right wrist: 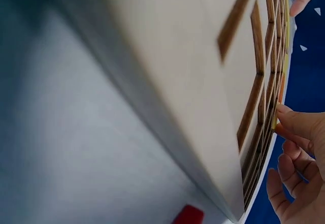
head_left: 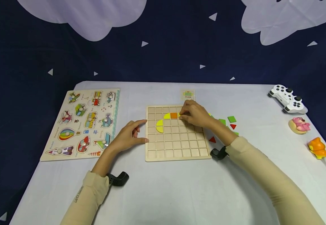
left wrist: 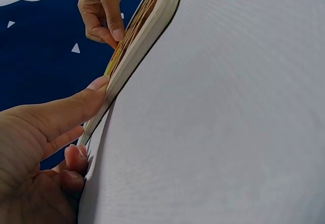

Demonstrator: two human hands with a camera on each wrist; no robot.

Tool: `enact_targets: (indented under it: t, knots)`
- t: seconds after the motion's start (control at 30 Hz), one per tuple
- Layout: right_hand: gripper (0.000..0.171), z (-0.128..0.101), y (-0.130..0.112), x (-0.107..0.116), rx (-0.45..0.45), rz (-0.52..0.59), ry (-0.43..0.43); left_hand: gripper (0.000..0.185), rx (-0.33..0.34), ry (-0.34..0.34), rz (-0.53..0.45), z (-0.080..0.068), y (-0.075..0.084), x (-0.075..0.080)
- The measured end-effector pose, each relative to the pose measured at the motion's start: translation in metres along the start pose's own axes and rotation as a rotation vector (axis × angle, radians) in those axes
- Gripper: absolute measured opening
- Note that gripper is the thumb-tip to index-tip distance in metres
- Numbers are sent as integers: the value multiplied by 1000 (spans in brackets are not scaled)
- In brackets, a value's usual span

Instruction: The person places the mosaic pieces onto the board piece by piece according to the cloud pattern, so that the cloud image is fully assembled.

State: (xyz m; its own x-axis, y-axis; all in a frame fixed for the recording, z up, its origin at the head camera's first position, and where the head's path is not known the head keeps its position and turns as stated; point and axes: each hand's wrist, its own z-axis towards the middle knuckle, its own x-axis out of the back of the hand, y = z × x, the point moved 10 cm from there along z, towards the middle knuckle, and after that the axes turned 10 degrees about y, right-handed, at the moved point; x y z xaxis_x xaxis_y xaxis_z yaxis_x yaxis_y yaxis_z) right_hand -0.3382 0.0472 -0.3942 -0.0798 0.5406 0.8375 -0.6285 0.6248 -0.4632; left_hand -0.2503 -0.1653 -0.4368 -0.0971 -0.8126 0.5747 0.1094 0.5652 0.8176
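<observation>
A wooden grid board [head_left: 177, 143] lies in the middle of the white table. In its upper left cells sit a yellow half circle [head_left: 159, 126], a yellow quarter piece [head_left: 167, 116] and an orange square [head_left: 174, 115]. My right hand [head_left: 194, 114] hovers over the top row and pinches a small yellow piece [head_left: 179, 115] just right of the orange square; its fingertips [right wrist: 292, 125] meet the board's top surface [right wrist: 203, 82]. My left hand [head_left: 130, 135] rests at the board's left edge, its straight index finger [left wrist: 86, 99] touching the board's side [left wrist: 147, 31].
A vehicle peg puzzle [head_left: 81, 125] lies on the left. A pattern card [head_left: 187, 94] sits behind the board. Loose green [head_left: 231, 119] and red pieces [head_left: 212, 139] lie to its right. Far right are a white game controller [head_left: 288, 99], a pink toy [head_left: 299, 125] and an orange toy [head_left: 319, 149].
</observation>
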Motion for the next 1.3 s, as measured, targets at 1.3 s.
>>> enact_targets:
  t: [1.3]
  knots:
    - [30,-103,50,92,-263,-413,187,78,-7,16,32,1,-1,0]
